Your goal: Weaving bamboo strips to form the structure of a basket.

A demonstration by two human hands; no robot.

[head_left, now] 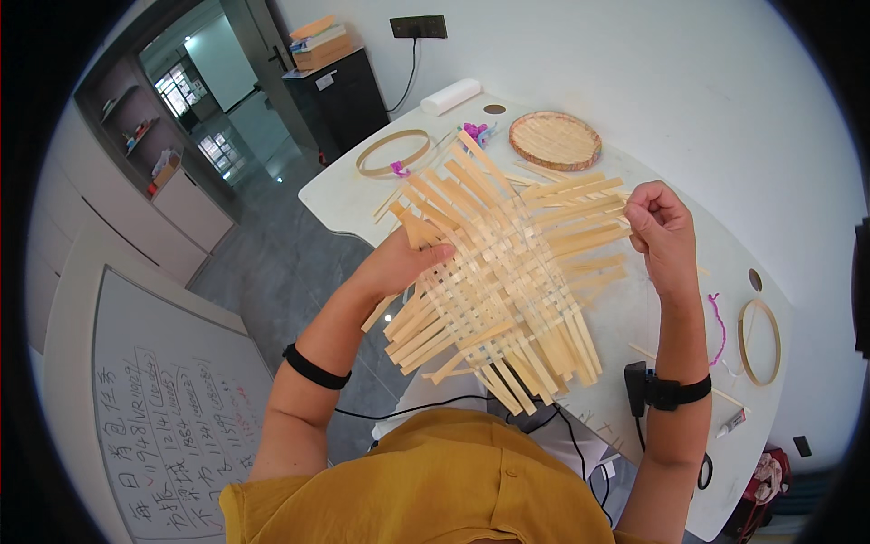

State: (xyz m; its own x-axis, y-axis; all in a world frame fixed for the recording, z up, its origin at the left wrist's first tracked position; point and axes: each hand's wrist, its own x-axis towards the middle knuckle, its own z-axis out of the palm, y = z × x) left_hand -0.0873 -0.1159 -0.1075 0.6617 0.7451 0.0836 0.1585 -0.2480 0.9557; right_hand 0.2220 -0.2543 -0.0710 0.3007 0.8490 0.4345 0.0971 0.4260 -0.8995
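Note:
A loosely woven mat of pale bamboo strips (494,272) is held up in front of me, tilted over the table's near edge. Its strip ends fan out on all sides past the tighter weave in the middle. My left hand (403,263) grips the mat's left side, thumb lying on top and the other fingers hidden underneath. At the right side, my right hand (662,227) is closed in a pinch at the tip of one of the strips. Whether anything besides that strip end is in these fingers does not show.
On the white table (725,245) lie a round woven tray (555,140), a bamboo hoop (392,153), purple twisted cord (475,134), a white roll (450,96) and another hoop (759,342) at right. A black cable (571,435) hangs near my lap. A whiteboard (172,408) stands left.

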